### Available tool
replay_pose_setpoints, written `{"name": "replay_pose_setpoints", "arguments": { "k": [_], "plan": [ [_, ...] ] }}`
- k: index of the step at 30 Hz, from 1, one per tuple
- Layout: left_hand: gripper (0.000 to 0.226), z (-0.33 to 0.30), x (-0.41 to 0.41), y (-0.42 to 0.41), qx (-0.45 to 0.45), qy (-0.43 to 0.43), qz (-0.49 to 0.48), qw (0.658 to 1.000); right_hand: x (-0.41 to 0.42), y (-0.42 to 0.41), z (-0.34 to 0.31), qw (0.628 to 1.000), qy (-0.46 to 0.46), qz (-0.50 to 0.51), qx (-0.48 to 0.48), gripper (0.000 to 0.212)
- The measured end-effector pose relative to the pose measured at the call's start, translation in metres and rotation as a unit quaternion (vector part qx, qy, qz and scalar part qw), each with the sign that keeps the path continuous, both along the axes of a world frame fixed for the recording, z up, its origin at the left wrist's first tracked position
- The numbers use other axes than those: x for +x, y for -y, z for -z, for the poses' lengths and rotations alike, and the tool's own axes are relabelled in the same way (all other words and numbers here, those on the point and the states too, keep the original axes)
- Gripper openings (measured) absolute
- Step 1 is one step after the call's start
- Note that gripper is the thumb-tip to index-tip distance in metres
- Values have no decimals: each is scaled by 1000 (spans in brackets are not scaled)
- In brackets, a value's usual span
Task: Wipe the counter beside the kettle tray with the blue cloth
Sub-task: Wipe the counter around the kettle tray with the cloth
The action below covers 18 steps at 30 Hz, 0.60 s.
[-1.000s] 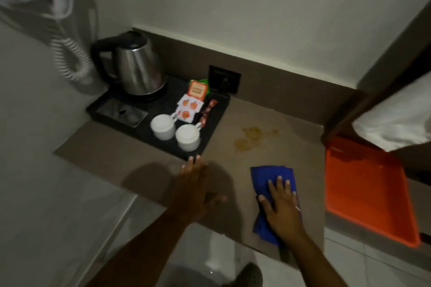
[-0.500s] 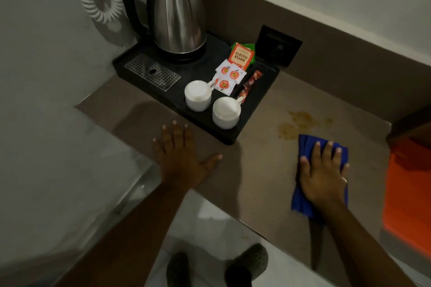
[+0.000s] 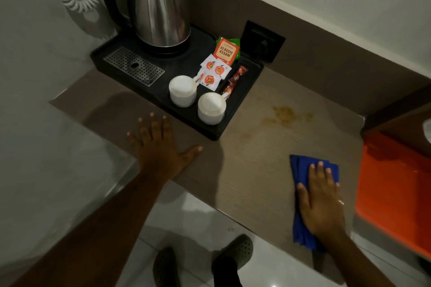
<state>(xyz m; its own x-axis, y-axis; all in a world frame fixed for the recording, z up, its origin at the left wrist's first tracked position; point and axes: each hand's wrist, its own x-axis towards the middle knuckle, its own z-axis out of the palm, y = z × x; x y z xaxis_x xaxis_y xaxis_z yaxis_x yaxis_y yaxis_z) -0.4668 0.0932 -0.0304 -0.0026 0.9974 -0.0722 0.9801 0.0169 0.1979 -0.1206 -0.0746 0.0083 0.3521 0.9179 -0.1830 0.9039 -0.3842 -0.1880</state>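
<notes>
Blue cloth [image 3: 300,170] under flat open right hand [image 3: 320,202] | left hand [image 3: 161,147] open on counter [image 3: 256,158]

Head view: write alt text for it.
A right hand presses a blue cloth flat on a brown counter, short of a yellowish stain. The left hand rests flat beside the black kettle tray.

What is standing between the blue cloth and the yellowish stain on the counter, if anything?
Nothing visible does. The right hand lies flat on the blue cloth near the front edge of the counter, and only bare counter separates it from the stain. The kettle tray sits to the left of that path, the orange tray to the right.
</notes>
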Motion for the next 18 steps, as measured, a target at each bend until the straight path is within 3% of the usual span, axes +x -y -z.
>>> {"name": "replay_pose_setpoints", "arguments": {
  "k": [5, 7, 10, 13, 16, 18],
  "plan": [
    [129, 2, 2, 1, 17, 7, -4, 1000, -12, -50, 2, 986, 39, 160, -7, 66],
    [130, -1, 3, 1, 13, 7, -10, 1000, -42, -69, 3, 984, 32, 178, -9, 67],
    [130, -4, 4, 0, 7, 8, -12, 1000, -102, -83, 6, 994, 21, 104, 3, 67],
    [131, -6, 4, 1, 0, 11, -11, 1000, -125, -60, 9, 998, 11, -58, 6, 68],
    [129, -5, 2, 0, 1, 5, -7, 1000, -72, -25, 3, 979, 4, -205, -10, 67],
    [129, -5, 2, 0, -4, 0, -7, 1000, -22, -10, 0, 985, 0, -170, -7, 67]
  ]
}}
